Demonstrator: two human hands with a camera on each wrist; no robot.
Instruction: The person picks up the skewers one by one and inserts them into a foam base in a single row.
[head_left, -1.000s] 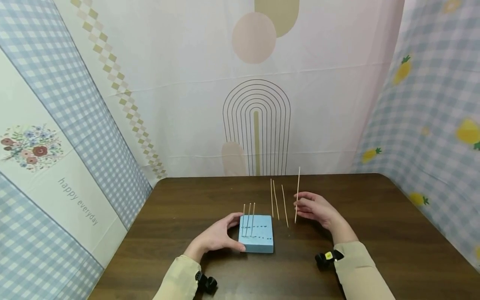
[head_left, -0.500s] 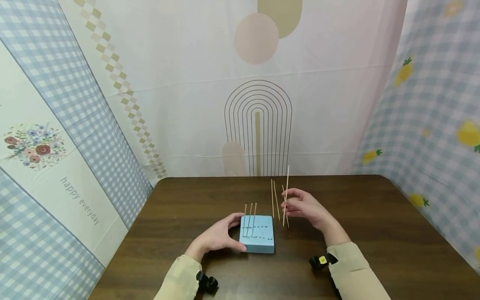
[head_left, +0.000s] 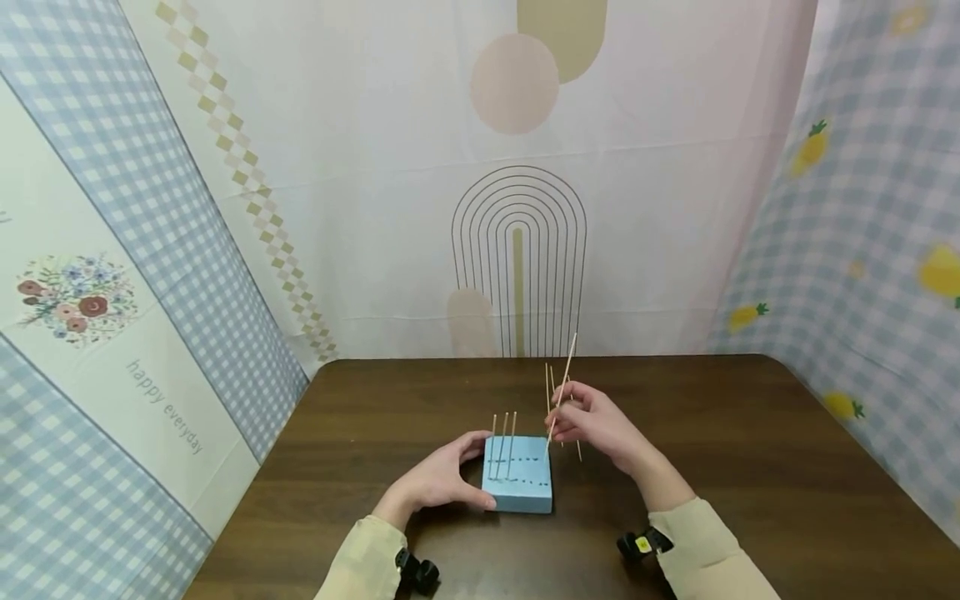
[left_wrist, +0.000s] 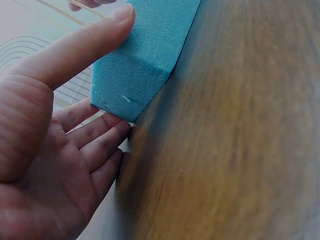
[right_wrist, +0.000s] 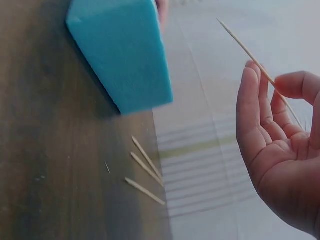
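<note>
A light blue foam block (head_left: 525, 502) with two rows of dark marks lies on the table. Three thin wooden skewers (head_left: 513, 429) stand upright in its left part. From the left side my left hand (head_left: 438, 479) holds the block, thumb at the near corner and fingers at the far corner; its fingertips also reach the block's edge in the left wrist view. My right hand (head_left: 600, 429) pinches another skewer (right_wrist: 245, 48) between thumb and fingers. That skewer leans to the right at its top, and its pointed lower end overlaps the block's far right corner in the head view.
Three loose skewers (right_wrist: 145, 191) lie on the dark wooden table (head_left: 360, 417) just right of the block, partly behind my right hand in the head view. A tiny splinter (right_wrist: 107, 167) lies near them. Patterned cloth (head_left: 375, 208) hangs behind the table and at both sides.
My right hand has moved left with the skewer, from right of the loose skewers to the block's right edge. The skewer has tilted more. My left hand keeps its hold on the block.
</note>
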